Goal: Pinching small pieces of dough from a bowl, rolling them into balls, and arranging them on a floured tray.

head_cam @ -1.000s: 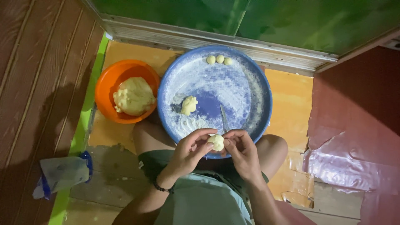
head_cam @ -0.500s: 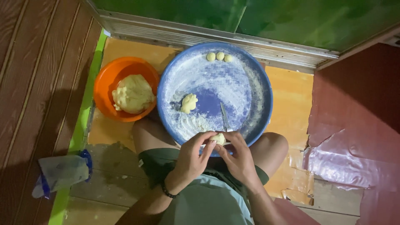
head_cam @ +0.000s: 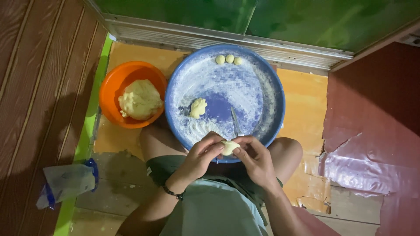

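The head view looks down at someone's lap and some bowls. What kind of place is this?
Probably a home floor, used as a makeshift food-preparation spot. A floured blue tray and an orange bowl of dough sit on the floor, by wood-panelled boards, and both hands pinch a dough piece.

Left hand (head_cam: 202,154) and right hand (head_cam: 253,156) pinch small dough piece (head_cam: 229,147) over near rim of floured blue tray (head_cam: 269,87); orange bowl (head_cam: 114,83) with dough lump (head_cam: 139,99) beside tray.
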